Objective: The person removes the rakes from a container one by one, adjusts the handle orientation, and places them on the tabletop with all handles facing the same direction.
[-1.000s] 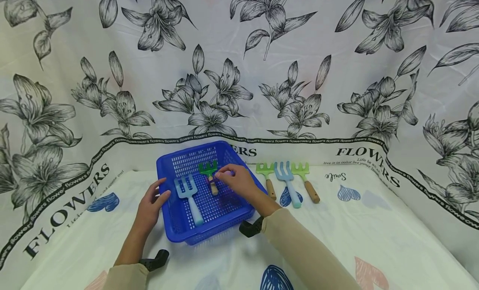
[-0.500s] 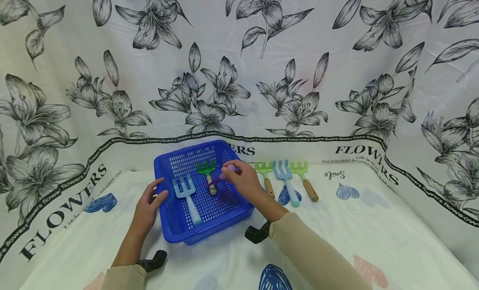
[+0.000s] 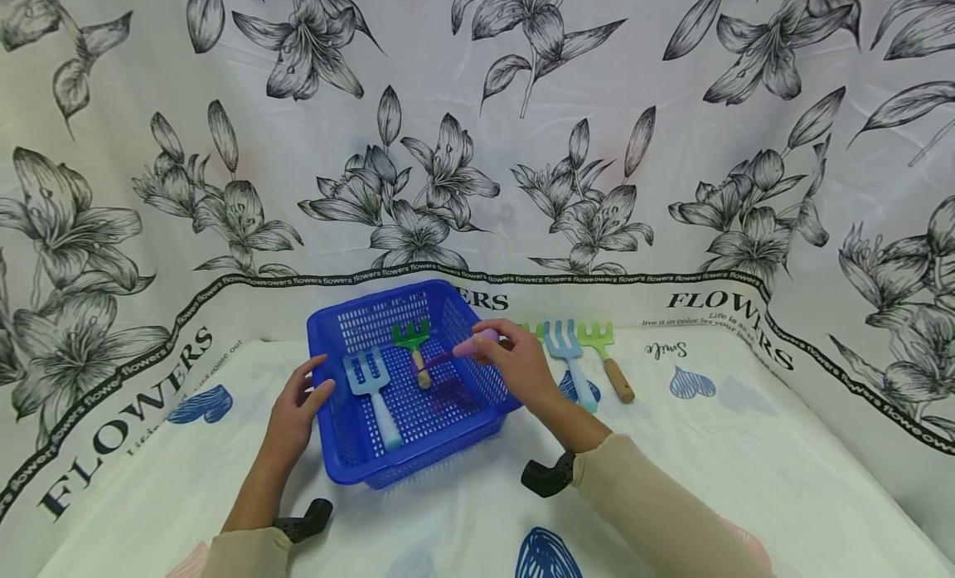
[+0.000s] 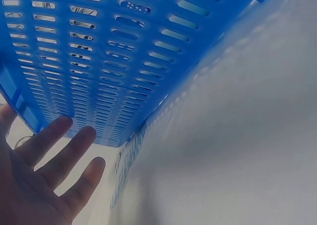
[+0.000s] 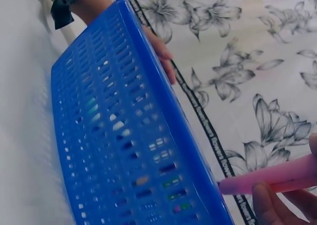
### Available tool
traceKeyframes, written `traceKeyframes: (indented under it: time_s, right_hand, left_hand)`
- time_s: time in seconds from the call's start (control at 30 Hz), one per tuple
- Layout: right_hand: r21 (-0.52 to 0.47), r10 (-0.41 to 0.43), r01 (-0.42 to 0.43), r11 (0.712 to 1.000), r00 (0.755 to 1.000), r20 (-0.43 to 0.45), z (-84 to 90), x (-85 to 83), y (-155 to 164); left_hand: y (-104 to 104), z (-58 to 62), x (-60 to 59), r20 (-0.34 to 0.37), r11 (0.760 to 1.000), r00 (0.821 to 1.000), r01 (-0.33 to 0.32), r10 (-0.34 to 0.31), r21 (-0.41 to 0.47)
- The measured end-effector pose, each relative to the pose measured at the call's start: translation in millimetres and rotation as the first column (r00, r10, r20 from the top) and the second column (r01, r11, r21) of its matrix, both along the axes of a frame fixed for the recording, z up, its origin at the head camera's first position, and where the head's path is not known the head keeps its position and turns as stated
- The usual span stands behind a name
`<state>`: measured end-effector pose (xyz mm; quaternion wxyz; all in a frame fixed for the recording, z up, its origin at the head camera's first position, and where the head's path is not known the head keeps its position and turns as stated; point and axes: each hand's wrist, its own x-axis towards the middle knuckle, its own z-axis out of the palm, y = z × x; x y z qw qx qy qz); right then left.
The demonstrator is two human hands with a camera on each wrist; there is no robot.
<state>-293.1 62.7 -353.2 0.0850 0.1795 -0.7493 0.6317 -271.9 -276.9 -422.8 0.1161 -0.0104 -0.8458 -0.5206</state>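
Observation:
My right hand (image 3: 515, 362) holds a tool by its pink handle (image 3: 477, 342) above the right side of a blue plastic basket (image 3: 418, 470). A thin purple shaft points left from the handle; the tool's head cannot be made out clearly. Inside the basket lie a light blue garden fork (image 3: 382, 408) and a small green rake (image 3: 412, 337) with a wooden handle. At the basket's left rim, my left hand (image 3: 293, 412) rests with its thumb and a finger at the edge. In the left wrist view, its other fingers (image 4: 69, 150) are extended beside the outer wall.
Right of the basket, a light blue fork (image 3: 573, 366) and a green rake with a wooden handle (image 3: 619, 381) lie on the white cloth (image 3: 671, 454). Another green tool is mostly hidden behind my right hand. A flower-printed curtain (image 3: 597, 80) stands behind.
My right hand has moved right, drawing the pink-handled tool up from beside the small green rake toward the basket's right rim. My left hand stays at the left rim.

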Motion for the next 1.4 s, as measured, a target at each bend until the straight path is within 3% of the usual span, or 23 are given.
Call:
traceKeyframes:
  time_s: [0.17,0.3,0.73,1.03,1.4]
  right_hand:
    - [-0.028,0.012,-0.014,0.999,0.997,-0.07,-3.5,-1.2,14]
    - [-0.04,0.006,-0.009,0.999,0.998,-0.069,-4.4,0.2,25]
    - [-0.07,-0.127,0.117,0.991,0.981,-0.147,5.4,8.1,64]
    - [-0.206,-0.25,0.202,0.957,0.938,-0.241,-6.4,-1.0,82]
    - [-0.228,-0.286,0.244,0.943,0.942,-0.178,-11.6,7.1,106]
  left_hand:
    - [0,-0.6,-0.1,-0.002,1.0,1.0,-0.006,0.006,-0.003]
    - [0,-2.4,-0.8,-0.003,1.0,1.0,-0.01,0.01,0.001]
    - [1,-3.1,-1.6,0.006,1.0,1.0,-0.001,0.001,0.013]
    - [1,-3.4,0.9,0.005,1.0,1.0,-0.007,0.007,0.009]
    - [1,1.7,1.7,-0.006,1.0,1.0,-0.003,0.003,0.007]
